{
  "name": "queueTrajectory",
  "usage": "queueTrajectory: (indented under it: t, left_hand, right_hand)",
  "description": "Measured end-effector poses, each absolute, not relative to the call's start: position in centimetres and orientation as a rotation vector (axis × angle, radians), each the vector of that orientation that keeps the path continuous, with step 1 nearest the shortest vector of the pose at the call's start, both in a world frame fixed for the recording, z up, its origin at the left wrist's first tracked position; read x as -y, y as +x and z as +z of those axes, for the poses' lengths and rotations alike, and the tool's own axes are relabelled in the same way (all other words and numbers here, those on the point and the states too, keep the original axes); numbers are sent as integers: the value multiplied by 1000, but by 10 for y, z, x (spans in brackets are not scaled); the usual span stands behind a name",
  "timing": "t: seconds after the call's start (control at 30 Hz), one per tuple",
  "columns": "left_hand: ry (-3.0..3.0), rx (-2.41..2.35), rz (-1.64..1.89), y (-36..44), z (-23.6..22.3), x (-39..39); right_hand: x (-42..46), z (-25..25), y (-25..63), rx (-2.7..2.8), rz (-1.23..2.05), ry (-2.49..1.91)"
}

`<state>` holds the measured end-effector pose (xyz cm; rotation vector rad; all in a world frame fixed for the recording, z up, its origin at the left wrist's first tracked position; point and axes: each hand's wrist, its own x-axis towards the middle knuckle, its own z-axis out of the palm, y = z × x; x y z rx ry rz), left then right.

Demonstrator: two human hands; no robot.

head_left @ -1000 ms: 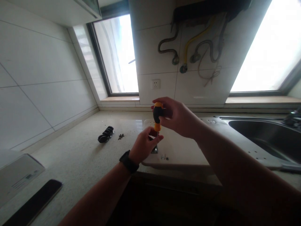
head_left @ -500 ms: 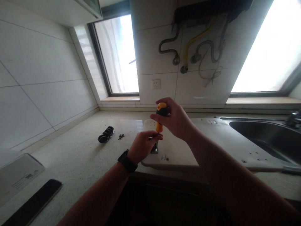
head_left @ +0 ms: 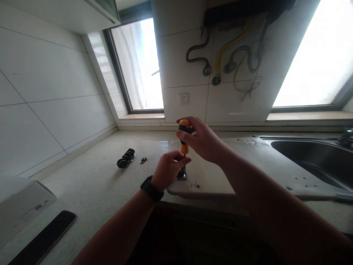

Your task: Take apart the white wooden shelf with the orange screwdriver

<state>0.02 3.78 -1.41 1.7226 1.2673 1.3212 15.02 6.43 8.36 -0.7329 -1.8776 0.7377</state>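
My right hand (head_left: 200, 138) is wrapped around the orange and black handle of a screwdriver (head_left: 184, 147), which points nearly straight down. Just under that handle, my left hand (head_left: 169, 169) pinches thumb and fingertips around the thin shaft; whether a screw is between them too is hidden. Below the left fingers, a black caster wheel with a metal plate (head_left: 182, 177) sits at the near left corner of a white panel (head_left: 215, 173). The left palm partly covers the caster. A black watch is on the left wrist.
Left of the panel lie a row of black casters (head_left: 126, 158) and a small heap of screws (head_left: 143, 160). A dark phone-like slab (head_left: 45, 235) and a white box (head_left: 26, 209) are at the near left. A steel sink (head_left: 309, 158) is at the right.
The screwdriver and my right hand have shifted slightly left, and the handle stands more upright. My left hand keeps its place at the shaft.
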Motion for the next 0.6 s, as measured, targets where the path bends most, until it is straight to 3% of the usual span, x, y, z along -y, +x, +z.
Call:
queueTrajectory:
  t: [0.1, 0.4, 0.6]
  left_hand:
    - [1714, -1265, 1316, 0, -15, -38]
    - [1689, -1303, 1350, -3, -16, -41]
    - [1914, -1194, 1174, -9, 4, -32]
  right_hand:
    - [-67, 82, 150, 1853, 656, -775]
    - [-56, 87, 151, 1937, 786, -638]
    - [-58, 88, 146, 1793, 979, -611]
